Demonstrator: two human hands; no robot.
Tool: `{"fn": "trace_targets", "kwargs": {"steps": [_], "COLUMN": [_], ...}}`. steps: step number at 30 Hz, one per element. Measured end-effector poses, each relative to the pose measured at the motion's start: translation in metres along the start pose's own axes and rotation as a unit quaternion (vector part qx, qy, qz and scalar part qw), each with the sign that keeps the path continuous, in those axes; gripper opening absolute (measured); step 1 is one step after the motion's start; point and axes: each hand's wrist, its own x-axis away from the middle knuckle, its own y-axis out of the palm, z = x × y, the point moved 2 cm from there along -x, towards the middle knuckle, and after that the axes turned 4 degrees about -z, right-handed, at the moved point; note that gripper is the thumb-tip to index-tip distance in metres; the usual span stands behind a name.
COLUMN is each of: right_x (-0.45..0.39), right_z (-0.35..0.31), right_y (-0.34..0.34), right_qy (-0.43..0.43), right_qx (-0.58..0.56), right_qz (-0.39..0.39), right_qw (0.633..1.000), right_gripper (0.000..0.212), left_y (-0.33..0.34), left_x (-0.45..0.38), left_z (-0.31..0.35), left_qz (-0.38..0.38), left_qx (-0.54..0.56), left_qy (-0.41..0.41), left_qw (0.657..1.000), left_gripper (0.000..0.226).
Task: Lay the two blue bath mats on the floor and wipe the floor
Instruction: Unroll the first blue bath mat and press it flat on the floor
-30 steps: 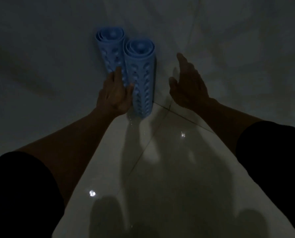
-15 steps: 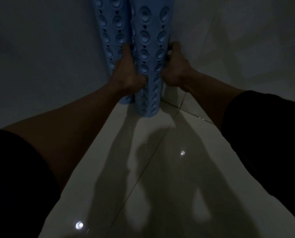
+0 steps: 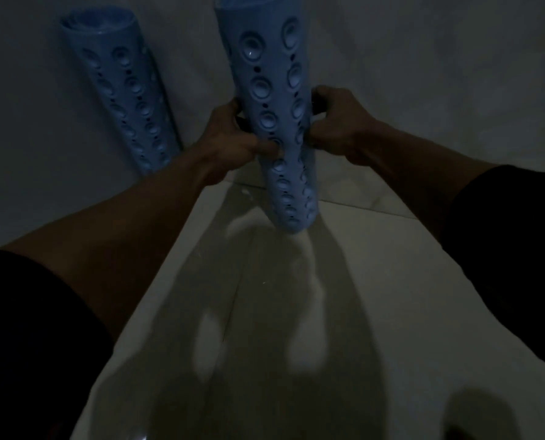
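Our left hand [image 3: 233, 139] and right hand [image 3: 334, 128] clamp the rolled mat [image 3: 271, 100] from both sides; we should lower it onto the floor [image 3: 375, 265] clear of the wall, then unroll.

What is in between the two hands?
In the head view, the rolled blue bath mat stands between the left hand and the right hand; both grip its sides.

Bare forearms, short black sleeves [image 3: 36, 312].
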Motion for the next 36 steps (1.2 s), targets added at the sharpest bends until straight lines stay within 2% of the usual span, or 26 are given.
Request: {"fn": "trace_targets", "kwargs": {"steps": [3,7,10,13,15,18,21,23,25,29,31,34,36], "right_x": [0.037,0.079,0.107,0.141,0.169,0.216,0.259,0.283,0.311,0.357,0.371,0.390,0.401], "right_z": [0.000,0.009,0.024,0.050,0.075,0.111,0.151,0.177,0.200,0.239,0.256,0.277,0.294], "right_y": [-0.050,-0.103,-0.132,-0.154,-0.163,-0.172,-0.166,-0.159,-0.154,-0.158,-0.166,-0.177,-0.180], "right_qy": [0.046,0.104,0.133,0.146,0.155,0.164,0.158,0.110,0.062,0.072,0.080,0.117,0.149], "right_qx": [0.001,-0.042,-0.076,-0.117,-0.156,-0.197,-0.184,-0.224,-0.312,-0.387,-0.402,-0.387,-0.368], "right_qz": [0.024,0.070,0.108,0.136,0.154,0.153,0.110,0.072,0.052,0.038,0.048,0.105,0.141], "right_qw": [0.999,0.991,0.982,0.973,0.963,0.955,0.964,0.966,0.947,0.918,0.911,0.909,0.907], "right_gripper": [0.038,0.032,0.036,0.034,0.028,0.020,0.037,0.049,0.048,0.059,0.064,0.074,0.086], "left_y": [0.040,0.093,0.130,0.171,0.204,0.255,0.305,0.336,0.364,0.407,0.429,0.464,0.487], "left_x": [0.000,0.009,0.015,0.026,0.039,0.066,0.095,0.116,0.136,0.165,0.170,0.176,0.180], "left_z": [0.027,0.070,0.086,0.090,0.092,0.087,0.079,0.073,0.072,0.069,0.068,0.065,0.055], "left_qz": [-0.044,-0.099,-0.108,-0.096,-0.096,-0.102,-0.096,-0.093,-0.092,-0.102,-0.109,-0.101,-0.109], "left_qx": [0.068,0.125,0.159,0.182,0.187,0.190,0.207,0.221,0.216,0.193,0.196,0.204,0.198], "left_qy": [0.031,0.071,0.079,0.066,0.053,0.021,-0.021,-0.047,-0.067,-0.089,-0.105,-0.134,-0.149], "left_qw": [0.996,0.985,0.978,0.976,0.976,0.976,0.973,0.970,0.970,0.972,0.969,0.965,0.963], "left_gripper": [0.081,0.087,0.088,0.076,0.060,0.045,0.033,0.033,0.036,0.044,0.054,0.070,0.072]}}
